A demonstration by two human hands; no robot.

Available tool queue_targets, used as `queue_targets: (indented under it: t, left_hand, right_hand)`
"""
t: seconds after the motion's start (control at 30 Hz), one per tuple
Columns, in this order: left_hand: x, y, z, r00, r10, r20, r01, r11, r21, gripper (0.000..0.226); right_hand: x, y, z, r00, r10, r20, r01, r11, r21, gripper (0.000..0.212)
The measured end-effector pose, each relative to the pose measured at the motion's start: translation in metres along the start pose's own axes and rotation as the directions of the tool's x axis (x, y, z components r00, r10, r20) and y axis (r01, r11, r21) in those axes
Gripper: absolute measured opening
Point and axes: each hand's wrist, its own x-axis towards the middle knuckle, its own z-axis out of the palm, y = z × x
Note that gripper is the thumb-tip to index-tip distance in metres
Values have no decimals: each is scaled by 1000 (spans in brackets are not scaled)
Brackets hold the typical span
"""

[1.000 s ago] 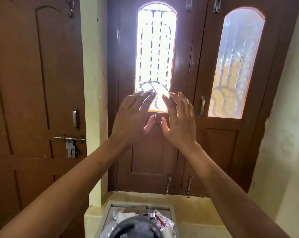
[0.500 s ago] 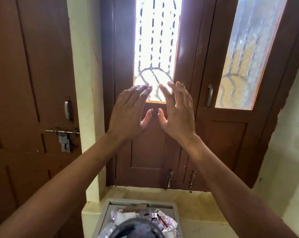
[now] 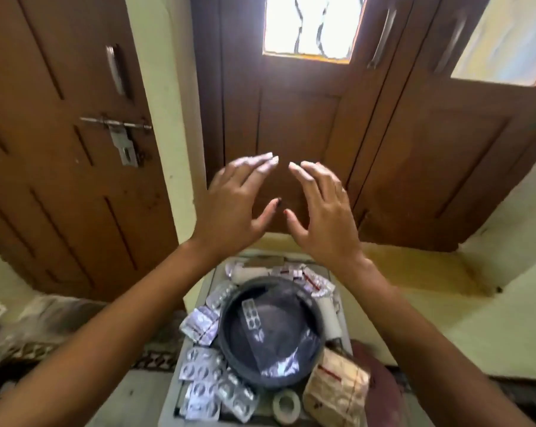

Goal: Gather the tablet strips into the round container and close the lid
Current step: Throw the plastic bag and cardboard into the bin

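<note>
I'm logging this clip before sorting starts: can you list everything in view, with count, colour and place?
round container: one, dark grey, middle of the tray, no lid on it
tablet strips: many, count unclear, silver, around the container; at least one inside
tubes: two, white, right of and behind the container
tape roll: one, off-white, in front of the container
wrapped bundle: one, tan, front right
tray: one, grey, under all these
doors: three leaves, brown, behind
left hand: open, in the air, holding nothing
right hand: likewise
</note>
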Motion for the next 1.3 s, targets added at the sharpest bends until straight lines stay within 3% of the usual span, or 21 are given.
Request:
queue_targets:
  t: [0.1, 0.17, 0.3, 0.33, 0.4, 0.57, 0.67, 0.77, 0.83, 0.9, 1.0, 1.1, 1.17, 1.3]
  left_hand:
    - [-51, -7, 24, 975, -21, 223, 46, 993, -106, 41]
    - [-84, -12, 35, 937, -61, 344, 113, 984, -134, 33]
    - [-136, -18, 47, 865, -144, 480, 233, 964, -131, 30]
    - [-146, -21, 49, 847, -165, 506, 261, 957, -125, 30]
    - [-159, -26, 51, 825, -197, 529, 299, 947, -113, 29]
    - [-164, -41, 52, 812, -236, 534, 349, 930, -120, 30]
    - [-151, -49, 55, 823, -256, 508, 372, 917, -142, 29]
    - [-134, -56, 61, 817, -290, 498, 417, 894, -165, 29]
    - [-120, -62, 68, 814, -300, 497, 434, 884, -177, 29]
    - [-105, -69, 77, 822, -297, 485, 431, 882, -189, 28]
    - [-79, -79, 100, 821, -303, 484, 427, 888, -169, 27]
    - [-56, -93, 137, 769, -310, 559, 414, 908, -67, 29]
    - [-46, -103, 162, 695, -320, 644, 402, 915, 20, 34]
    - [-37, -116, 194, 538, -318, 780, 371, 921, 119, 41]
  right_hand:
    - [-53, -1, 20, 976, 100, 195, -124, 985, 118, 52]
    - [-87, 1, 34, 917, 180, 355, -233, 966, 113, 36]
    - [-132, 2, 53, 660, 328, 676, -371, 925, -85, 31]
    - [-137, 1, 57, 589, 378, 714, -391, 907, -158, 31]
    - [-142, -1, 66, 513, 463, 723, -422, 869, -258, 35]
    - [-143, 0, 90, 495, 586, 641, -456, 804, -382, 60]
    - [-143, -3, 96, 540, 597, 594, -448, 801, -398, 55]
    - [-136, -7, 86, 570, 593, 569, -516, 797, -314, 25]
    - [-130, -7, 73, 539, 609, 582, -590, 766, -256, 7]
    - [-127, -5, 58, 522, 611, 595, -676, 722, -149, 15]
    - [-121, -10, 35, 476, 633, 611, -832, 549, 80, 9]
    - [-121, -17, 22, 415, 666, 620, -906, 367, 212, 11]
    - [-124, -20, 18, 368, 689, 624, -929, 256, 265, 13]
    - [-132, -22, 16, 344, 722, 601, -934, 196, 299, 25]
